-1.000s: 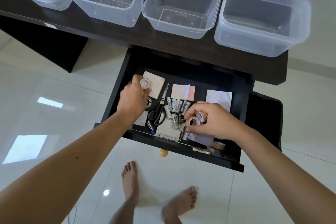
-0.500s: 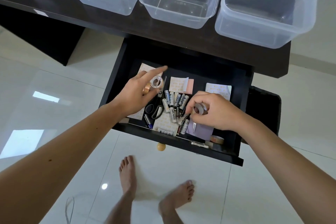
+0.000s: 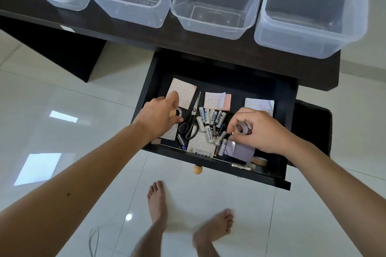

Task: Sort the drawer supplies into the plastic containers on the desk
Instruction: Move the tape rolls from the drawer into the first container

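Note:
An open black drawer [image 3: 229, 168] under the dark desk [image 3: 208, 48] holds several batteries [image 3: 211, 123], black-handled scissors [image 3: 191, 123], patterned note pads [image 3: 183, 92] and tape rolls. My left hand [image 3: 158, 115] is low in the drawer's left side, fingers closed on a small tape roll [image 3: 177, 113]. At the right side, my right hand [image 3: 257, 129] grips another tape roll [image 3: 242, 128]. Four clear plastic containers stand in a row on the desk; the second from the right [image 3: 215, 6] holds nothing.
A brown tape roll [image 3: 259, 160] and a small cutter [image 3: 240, 166] lie at the drawer's front right. A round wooden knob [image 3: 197, 169] sticks out of the drawer front. My bare feet [image 3: 213, 229] stand on glossy white tiles below.
My left hand dropped back down into the drawer's left side with its tape roll. The right hand lifted its roll slightly and stayed at the right.

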`<state>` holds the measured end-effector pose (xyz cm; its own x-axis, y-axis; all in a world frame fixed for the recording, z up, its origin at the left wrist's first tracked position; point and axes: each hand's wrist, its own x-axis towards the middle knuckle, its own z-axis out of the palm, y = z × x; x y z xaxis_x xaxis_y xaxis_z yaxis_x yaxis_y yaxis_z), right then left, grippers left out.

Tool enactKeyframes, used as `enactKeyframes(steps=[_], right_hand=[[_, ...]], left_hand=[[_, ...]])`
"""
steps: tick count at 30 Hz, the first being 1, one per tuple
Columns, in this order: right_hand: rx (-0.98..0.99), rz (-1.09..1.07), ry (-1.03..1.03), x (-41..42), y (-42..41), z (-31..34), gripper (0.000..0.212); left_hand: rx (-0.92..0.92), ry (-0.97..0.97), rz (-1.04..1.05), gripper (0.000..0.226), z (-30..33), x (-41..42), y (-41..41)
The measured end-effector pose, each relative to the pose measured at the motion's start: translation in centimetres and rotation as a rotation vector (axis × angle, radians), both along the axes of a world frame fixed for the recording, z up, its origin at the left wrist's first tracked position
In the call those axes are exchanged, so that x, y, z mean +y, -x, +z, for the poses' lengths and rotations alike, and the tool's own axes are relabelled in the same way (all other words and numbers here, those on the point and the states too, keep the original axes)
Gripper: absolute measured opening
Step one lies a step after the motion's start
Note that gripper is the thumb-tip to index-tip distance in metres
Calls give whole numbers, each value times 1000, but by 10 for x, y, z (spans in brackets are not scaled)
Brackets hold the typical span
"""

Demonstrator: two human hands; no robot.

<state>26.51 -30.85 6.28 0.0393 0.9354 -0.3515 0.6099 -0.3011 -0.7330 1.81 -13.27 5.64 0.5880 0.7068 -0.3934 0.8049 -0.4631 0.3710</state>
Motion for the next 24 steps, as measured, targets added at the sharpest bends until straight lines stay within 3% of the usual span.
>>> enactKeyframes(steps=[7, 17, 24], right_hand=[[11, 22, 11, -1, -4, 1, 21], [-41, 205, 80, -1, -17, 6, 17], [-182, 542, 372, 11, -23, 9, 28]], left_hand=[[95, 6, 65, 69, -4, -9, 0], [202, -136, 120, 64, -9, -10, -9], [88, -139, 78, 57, -5, -11, -5]])
